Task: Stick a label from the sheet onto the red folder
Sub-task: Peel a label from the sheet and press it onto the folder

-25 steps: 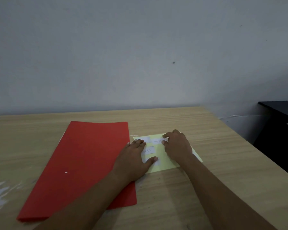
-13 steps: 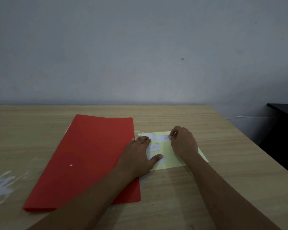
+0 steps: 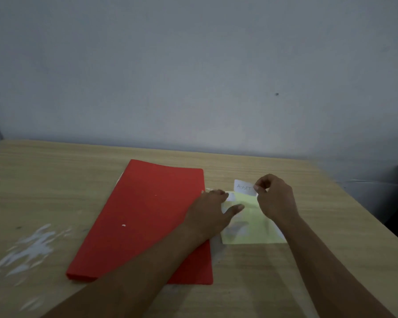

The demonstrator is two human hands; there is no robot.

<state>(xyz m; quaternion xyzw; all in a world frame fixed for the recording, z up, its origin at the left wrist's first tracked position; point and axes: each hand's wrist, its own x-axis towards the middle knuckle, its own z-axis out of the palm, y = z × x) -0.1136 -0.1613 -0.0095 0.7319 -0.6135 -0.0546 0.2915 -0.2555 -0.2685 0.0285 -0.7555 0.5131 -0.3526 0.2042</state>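
**Label pinched above the sheet, folder lying alongside**

Fingers (image 3: 260, 185) of the right hand (image 3: 276, 198) are closed in a narrow pinch on the right end of a white label (image 3: 244, 187), which is held raised at the far edge of the yellow sheet (image 3: 253, 222). Handwriting is seen on the label; it looks like "ASSET", though the letters are faint. The label's lower edge appears to sit just at the sheet's far edge, and whether it is fully free of the backing cannot be told.

The left hand (image 3: 213, 211) is laid palm down with the fingers spread flat, and the left part of the sheet is pressed under it, the thumb reaching out over the yellow paper. Another white label (image 3: 230, 196) is partly seen on the sheet just beyond the fingertips of that hand. The heel of the hand and the forearm are carried over the right edge of the red folder (image 3: 145, 216).

The red folder is laid flat and closed on the wooden worktop (image 3: 55, 180), left of the sheet, its right edge just beside the sheet's left edge. No label is seen on its cover; only small pale specks are visible. White smears (image 3: 30, 244) are found on the worktop at the left. A plain grey wall (image 3: 193, 76) is seen behind the worktop.
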